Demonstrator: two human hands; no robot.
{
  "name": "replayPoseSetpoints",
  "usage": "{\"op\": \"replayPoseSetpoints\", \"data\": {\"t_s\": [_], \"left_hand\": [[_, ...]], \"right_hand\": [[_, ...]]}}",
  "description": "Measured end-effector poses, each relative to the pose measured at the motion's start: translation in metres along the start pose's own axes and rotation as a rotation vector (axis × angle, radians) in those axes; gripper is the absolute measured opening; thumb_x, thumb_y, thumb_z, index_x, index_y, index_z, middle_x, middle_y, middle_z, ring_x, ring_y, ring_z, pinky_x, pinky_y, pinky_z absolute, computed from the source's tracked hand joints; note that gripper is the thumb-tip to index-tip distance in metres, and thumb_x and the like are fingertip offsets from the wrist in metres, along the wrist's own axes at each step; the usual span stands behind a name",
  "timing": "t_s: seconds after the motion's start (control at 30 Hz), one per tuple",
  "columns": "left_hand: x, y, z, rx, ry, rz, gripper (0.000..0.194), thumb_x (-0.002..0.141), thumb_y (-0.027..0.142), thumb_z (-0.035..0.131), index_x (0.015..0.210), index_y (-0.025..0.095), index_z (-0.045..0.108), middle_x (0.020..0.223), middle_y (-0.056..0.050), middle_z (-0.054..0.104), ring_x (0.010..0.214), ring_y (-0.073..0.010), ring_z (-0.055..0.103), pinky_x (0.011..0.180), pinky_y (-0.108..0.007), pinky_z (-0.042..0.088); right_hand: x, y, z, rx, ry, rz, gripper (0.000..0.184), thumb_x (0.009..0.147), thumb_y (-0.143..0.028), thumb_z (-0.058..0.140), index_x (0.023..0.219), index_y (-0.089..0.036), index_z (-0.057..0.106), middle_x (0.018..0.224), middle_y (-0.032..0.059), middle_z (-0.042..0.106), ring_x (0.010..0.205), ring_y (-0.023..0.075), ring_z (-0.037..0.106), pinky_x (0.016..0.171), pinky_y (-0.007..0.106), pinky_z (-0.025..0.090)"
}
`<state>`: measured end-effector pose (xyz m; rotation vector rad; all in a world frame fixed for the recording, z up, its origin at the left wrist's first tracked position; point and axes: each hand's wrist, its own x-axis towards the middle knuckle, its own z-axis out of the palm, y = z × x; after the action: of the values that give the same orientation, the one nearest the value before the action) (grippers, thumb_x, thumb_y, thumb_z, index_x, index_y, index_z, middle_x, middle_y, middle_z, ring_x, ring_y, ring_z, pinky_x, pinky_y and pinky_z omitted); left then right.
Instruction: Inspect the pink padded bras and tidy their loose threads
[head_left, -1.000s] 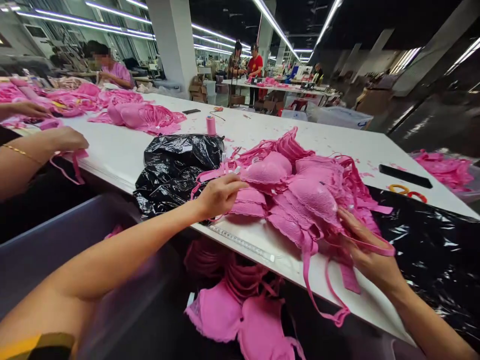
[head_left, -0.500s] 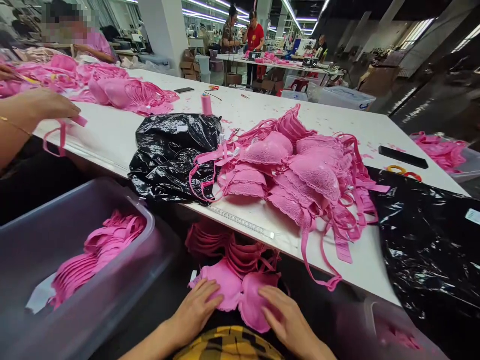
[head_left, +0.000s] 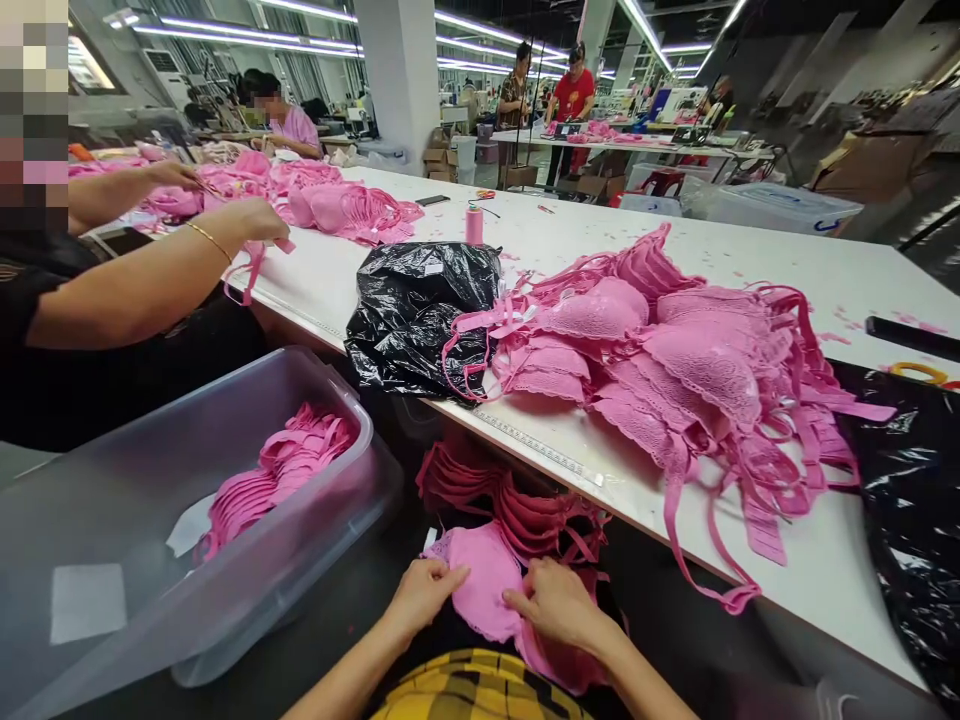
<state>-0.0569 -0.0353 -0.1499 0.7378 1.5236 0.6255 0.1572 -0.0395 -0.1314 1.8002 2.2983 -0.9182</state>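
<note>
A pink bra point(head_left: 484, 580) lies over my lap, below the table edge, one cup facing up between my hands. My left hand point(head_left: 427, 595) pinches the cup's outer edge, thumb on top. At the middle of the bra, my right hand point(head_left: 555, 605) has its fingers closed on the fabric, partly covering the second cup. Just beyond it sits a stack of nested pink bras point(head_left: 517, 500), partly under the table. On the table in front is a big heap of pink lace bras point(head_left: 697, 350), with straps hanging over the edge.
A translucent bin point(head_left: 300, 520) with folded pink bras stands at left. Black plastic bags point(head_left: 420, 310) flank the heap on the white table point(head_left: 525, 440). A thread spool point(head_left: 474, 226) stands behind. At left, a co-worker's arm point(head_left: 165, 270) reaches over the table, holding a pink strap.
The view has swung left, showing more of the co-worker. My right hand has moved inward from the right cup to the bra's middle; my left hand now pinches the edge.
</note>
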Motion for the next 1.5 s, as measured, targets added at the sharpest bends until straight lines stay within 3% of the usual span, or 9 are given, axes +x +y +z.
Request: {"op": "replayPoseSetpoints", "data": {"t_s": [0.2,0.37,0.6,0.7,0.8,0.93,1.07,1.3,1.5], "left_hand": [[-0.020,0.002,0.013,-0.520,-0.086,-0.009,0.020,0.057,0.019,0.076,0.068,0.014,0.060,0.067,-0.003,0.065,0.064,-0.0160,0.060,0.066,-0.028,0.046],[-0.037,0.014,0.017,-0.898,-0.180,-0.102,0.025,0.061,0.017,0.077,0.083,0.012,0.065,0.088,-0.011,0.071,0.089,-0.0255,0.065,0.091,-0.039,0.044],[-0.049,0.061,0.003,-0.710,-0.075,0.230,0.051,0.060,0.024,0.080,0.107,0.018,0.061,0.107,-0.007,0.068,0.101,-0.0232,0.061,0.093,-0.035,0.046],[-0.054,0.070,-0.002,-0.586,-0.052,0.333,0.050,0.061,0.028,0.080,0.107,0.017,0.063,0.104,-0.007,0.069,0.098,-0.0229,0.062,0.091,-0.034,0.048],[-0.056,0.076,0.000,-0.463,-0.107,0.406,0.046,0.065,0.032,0.076,0.106,0.016,0.065,0.105,-0.008,0.069,0.098,-0.0244,0.062,0.090,-0.035,0.048],[-0.061,0.091,0.008,-0.281,-0.190,0.461,0.040,0.072,0.039,0.069,0.104,0.015,0.068,0.104,-0.012,0.069,0.096,-0.0266,0.063,0.088,-0.035,0.049],[-0.068,0.111,0.012,-0.165,-0.167,0.551,0.036,0.074,0.038,0.067,0.102,0.014,0.070,0.104,-0.012,0.069,0.099,-0.0269,0.061,0.093,-0.035,0.044],[-0.070,0.147,0.017,0.137,-0.201,0.670,0.026,0.076,0.030,0.064,0.097,0.018,0.073,0.091,-0.008,0.072,0.085,-0.0232,0.062,0.082,-0.030,0.047],[-0.065,0.159,0.026,0.058,-0.245,0.554,0.023,0.074,0.034,0.067,0.088,0.017,0.076,0.082,-0.009,0.073,0.082,-0.0241,0.063,0.077,-0.028,0.048]], "right_hand": [[-0.010,-0.020,-0.001,0.311,0.206,-0.175,0.012,0.076,-0.016,0.057,0.068,-0.019,0.066,0.080,0.0025,0.064,0.083,0.0187,0.053,0.074,0.029,0.039],[-0.025,-0.032,-0.015,0.469,0.420,-0.270,0.021,0.081,-0.025,0.055,0.065,-0.021,0.067,0.090,0.0066,0.064,0.088,0.0226,0.053,0.078,0.037,0.042],[-0.027,0.030,-0.033,1.141,0.616,0.214,0.038,0.061,-0.049,0.070,0.080,-0.016,0.071,0.073,0.0076,0.068,0.066,0.0234,0.063,0.062,0.034,0.051],[-0.036,0.023,-0.050,1.115,0.620,0.055,0.033,0.067,-0.044,0.068,0.087,-0.018,0.072,0.098,0.0110,0.068,0.093,0.0271,0.063,0.080,0.036,0.051],[-0.035,-0.009,-0.071,1.114,0.436,-0.159,0.044,0.076,-0.042,0.063,0.114,-0.021,0.063,0.120,0.0111,0.060,0.111,0.0262,0.055,0.093,0.039,0.045],[-0.020,-0.043,-0.088,1.144,0.310,-0.309,0.037,0.081,-0.045,0.058,0.106,-0.018,0.067,0.096,0.0075,0.069,0.091,0.0236,0.061,0.082,0.034,0.047],[-0.014,-0.049,-0.096,1.174,0.315,-0.357,0.035,0.083,-0.046,0.055,0.087,-0.015,0.071,0.076,0.0035,0.065,0.074,0.0199,0.058,0.068,0.028,0.046],[-0.013,-0.040,-0.107,1.184,0.287,-0.371,0.034,0.079,-0.046,0.058,0.084,-0.014,0.068,0.075,0.0031,0.062,0.075,0.0194,0.055,0.072,0.029,0.045],[-0.009,-0.035,-0.106,1.065,0.339,-0.287,0.036,0.082,-0.047,0.053,0.073,-0.014,0.063,0.068,0.0018,0.059,0.066,0.0166,0.054,0.061,0.026,0.045]]}}
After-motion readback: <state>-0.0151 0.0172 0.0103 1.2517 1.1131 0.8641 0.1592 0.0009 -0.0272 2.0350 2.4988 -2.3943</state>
